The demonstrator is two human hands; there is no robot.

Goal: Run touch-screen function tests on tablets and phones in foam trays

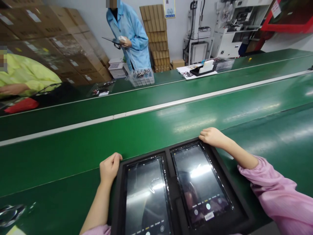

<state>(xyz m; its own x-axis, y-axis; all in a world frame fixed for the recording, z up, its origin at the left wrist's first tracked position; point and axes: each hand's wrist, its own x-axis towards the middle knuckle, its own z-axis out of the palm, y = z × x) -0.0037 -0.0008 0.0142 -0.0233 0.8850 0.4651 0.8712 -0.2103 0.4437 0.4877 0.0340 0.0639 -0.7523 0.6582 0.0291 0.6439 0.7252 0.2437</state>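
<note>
Left hand (109, 167) at the 11 o'clock corner of the black tray (174, 187), fingers curled; cannot tell if clamped. Tray rests on green work surface (137, 130), toward 6 o'clock in view. Left tablet (144, 192), then right tablet (200, 182), each in its recess, screen up. Right hand (211, 136) clamped on the 1 o'clock corner. Risk: uneven pull could skew tray; a sharp tilt could unseat tablets.

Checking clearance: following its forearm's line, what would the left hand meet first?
Probably the pale rail, across a stretch of green surface; one view doesn't settle whether the left hand would pass over it.
</note>
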